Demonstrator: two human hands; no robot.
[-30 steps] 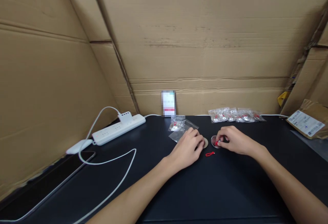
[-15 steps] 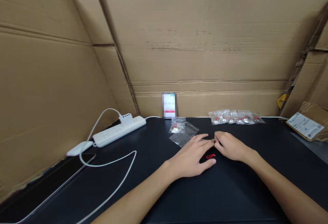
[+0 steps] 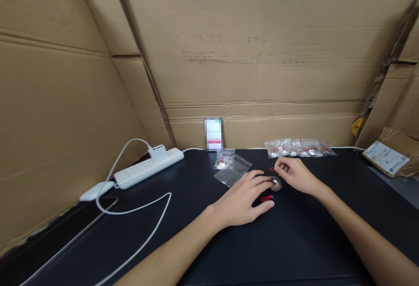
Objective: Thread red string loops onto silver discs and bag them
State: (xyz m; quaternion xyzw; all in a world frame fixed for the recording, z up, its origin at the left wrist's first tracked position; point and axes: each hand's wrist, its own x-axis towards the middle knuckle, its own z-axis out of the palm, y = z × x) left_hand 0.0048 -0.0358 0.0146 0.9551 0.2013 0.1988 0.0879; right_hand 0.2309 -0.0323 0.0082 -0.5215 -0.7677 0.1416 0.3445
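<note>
A small round, domed metal disc, resembling a finger cymbal (image 3: 276, 184), lies on the black table. My left hand (image 3: 244, 199) is spread low over the table, palm down, with fingertips at the disc's left edge. Beneath those fingers, beside the thumb, rests a red cord loop (image 3: 266, 198). Just above the disc, my right hand (image 3: 293, 174) is closed in a pinch on another red cord loop (image 3: 272, 169), which pokes out left of the fingertips. Flat clear plastic bags (image 3: 231, 173) lie beyond my left hand, and a bagged disc with red cord (image 3: 222, 161) lies behind them.
Several bagged discs (image 3: 297, 148) line the back by the cardboard wall (image 3: 255, 76). A phone (image 3: 214, 134) leans there. At left are a white power strip (image 3: 149, 168), a looping cable (image 3: 160, 220) and a dark flat device (image 3: 65, 242). A labelled brown parcel (image 3: 389, 157) sits right.
My right hand has drawn slightly up and away from my left fingers, showing the metal disc and the red loop in its pinch. My left hand stays nearly in place.
</note>
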